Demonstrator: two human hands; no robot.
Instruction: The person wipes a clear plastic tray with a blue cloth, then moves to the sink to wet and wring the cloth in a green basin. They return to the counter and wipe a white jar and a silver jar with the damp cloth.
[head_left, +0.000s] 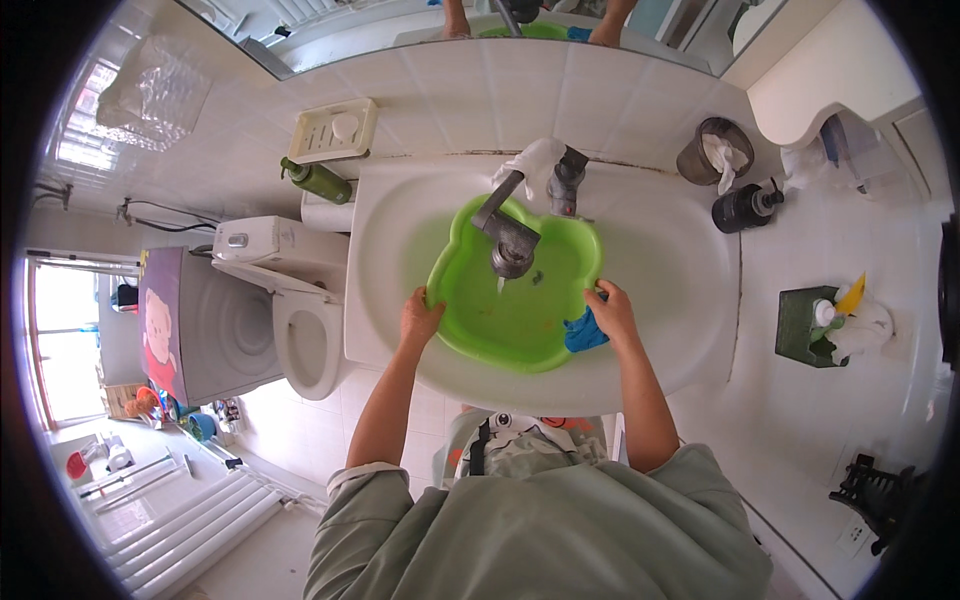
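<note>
A green plastic basin (517, 358) with a lobed rim sits in the white washbasin (667, 262). My left hand (421, 319) grips the basin's left rim. At the right rim, my right hand (611, 311) grips the basin and holds a blue cloth (583, 334), which hangs partly over the edge. The dark faucet spout (512, 251) reaches over the basin, and a short stream of water shows under its outlet. A little dark spot lies in the basin near the middle. The faucet body (566, 184) stands behind, with a white cloth (536, 165) beside it.
At the back left are a green pump bottle (319, 181) and a soap dish (367, 142) with soap. To the right stand a dark cup (697, 154) holding tissue, a black pump bottle (739, 210) and a green box (799, 330). A toilet (281, 341) is at left.
</note>
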